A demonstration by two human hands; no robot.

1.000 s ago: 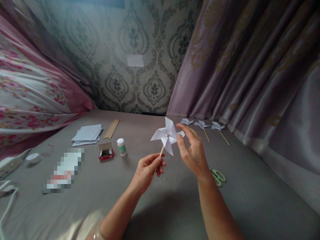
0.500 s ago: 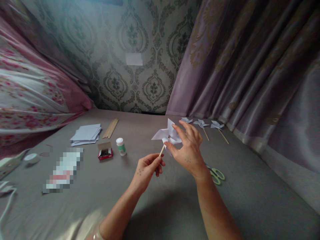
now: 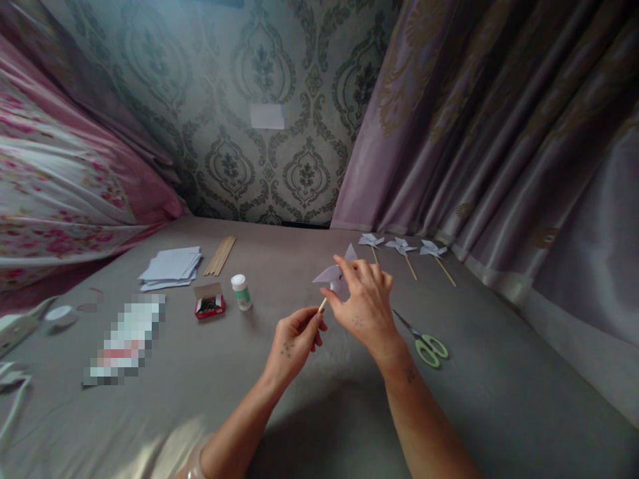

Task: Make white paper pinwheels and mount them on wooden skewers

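Observation:
A white paper pinwheel point(image 3: 327, 275) on a thin wooden stick point(image 3: 323, 305) is held up above the grey cloth, tilted to the upper right. The stick is pinched between the thumb and fingers of my left hand point(image 3: 294, 342), just below the paper. My right hand point(image 3: 367, 299) is curled over the pinwheel's right side, with thumb and index finger at the paper around its middle. Those fingers hide the pin head and much of the blades. Scissors with green handles point(image 3: 429, 349) lie to the right of my right wrist.
Finished pinwheels point(image 3: 401, 246) lie at the back right. Toward the left are a paper stack point(image 3: 170, 267), wooden sticks point(image 3: 220, 256), a white-capped bottle point(image 3: 241, 294), an open red box of small dark pieces point(image 3: 210, 306) and a blurred packet point(image 3: 127, 339). A power strip point(image 3: 20, 326) sits far left.
My right hand has moved left and down, closing in over the pinwheel's middle. The blades have shifted, and more of the scissors and the back pinwheels shows. My left hand keeps its grip.

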